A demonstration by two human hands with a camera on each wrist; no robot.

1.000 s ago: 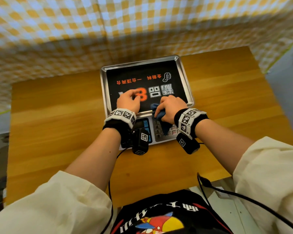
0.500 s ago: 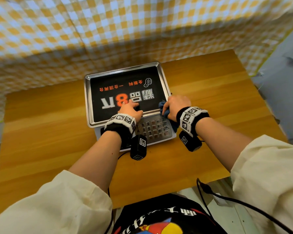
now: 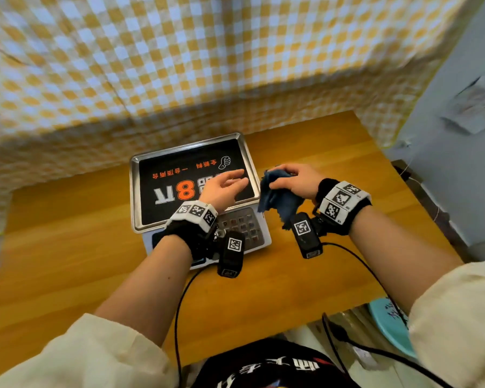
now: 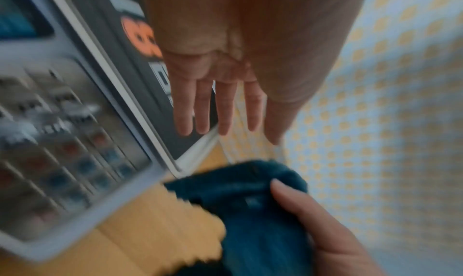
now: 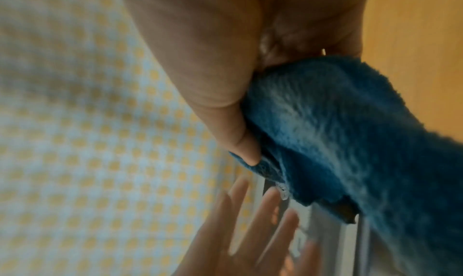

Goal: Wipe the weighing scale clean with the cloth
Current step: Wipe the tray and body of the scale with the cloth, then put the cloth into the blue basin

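The weighing scale (image 3: 163,217) sits on the wooden table, with a steel pan, a black printed sheet and a keypad (image 3: 240,225) at its near side. My left hand (image 3: 224,186) hovers over the pan's near right part, fingers straight and spread, holding nothing. In the left wrist view the left hand (image 4: 220,106) shows the same open palm above the scale (image 4: 75,121). My right hand (image 3: 291,180) is lifted just right of the scale and grips a bunched blue cloth (image 3: 277,197). In the right wrist view the thumb pinches the cloth (image 5: 338,141).
The wooden table (image 3: 67,261) has bare surface left and right of the scale. A yellow checked curtain (image 3: 179,65) hangs behind it. Cables (image 3: 356,264) run from the wrist cameras toward my body. A light blue stool (image 3: 387,326) stands at the lower right.
My right hand lifted the cloth off the scale's near edge and moved it to the right. My left hand rose from the pan and its fingers straightened. The view shifted left.
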